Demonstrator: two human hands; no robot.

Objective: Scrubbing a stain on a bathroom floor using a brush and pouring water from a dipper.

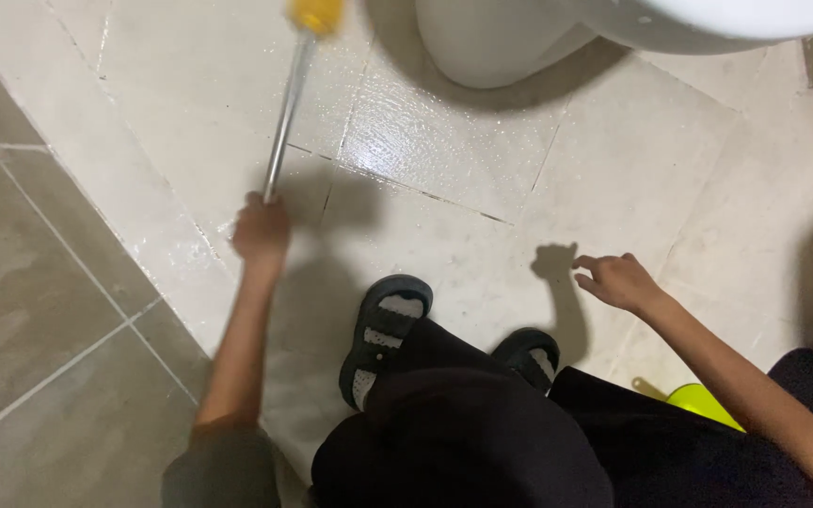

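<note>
My left hand (260, 231) is closed around the lower end of a long metal handle (286, 113). The handle runs up and away to a yellow head (316, 15) at the top edge of the view, near the white toilet base (491, 42). My right hand (619, 280) hovers over the wet floor tiles (425, 141) with fingers loosely spread, holding nothing. Both arms reach out from dark sleeves. My feet in dark sandals (383, 334) stand on the pale tiled floor below the hands.
A grey tiled wall (30, 310) runs along the left. A white toilet bowl (736, 19) overhangs at the top right. A yellow-green object (703, 403) peeks out behind my right leg. The floor near the toilet glistens with water.
</note>
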